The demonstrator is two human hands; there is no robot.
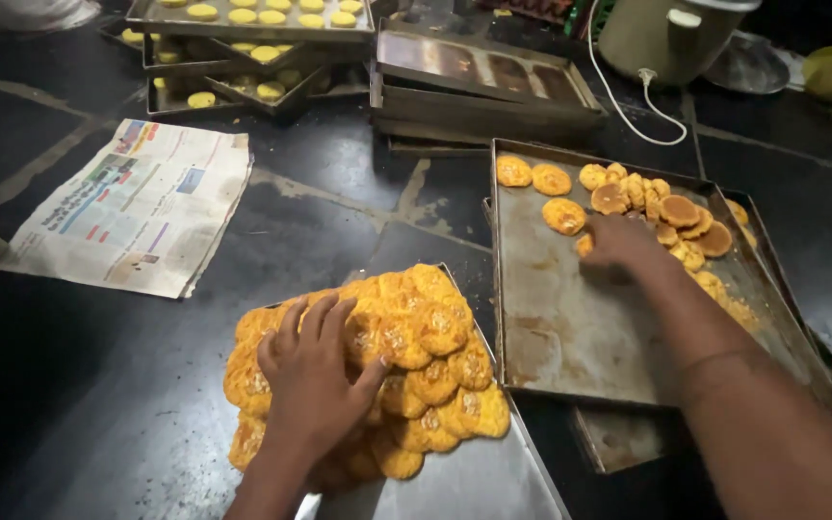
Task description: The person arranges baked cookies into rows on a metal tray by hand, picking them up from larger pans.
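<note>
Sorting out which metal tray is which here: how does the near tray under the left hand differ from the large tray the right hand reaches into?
The near shiny metal tray carries a dense heap of golden round biscuits, pressed by the left hand; the large stained baking tray is mostly bare, with browner round biscuits scattered along its far end, where the right hand touches them. The near tray looks cleaner; the large one is discoloured. Both are flat, rectangular and lie on the dark floor.
</note>
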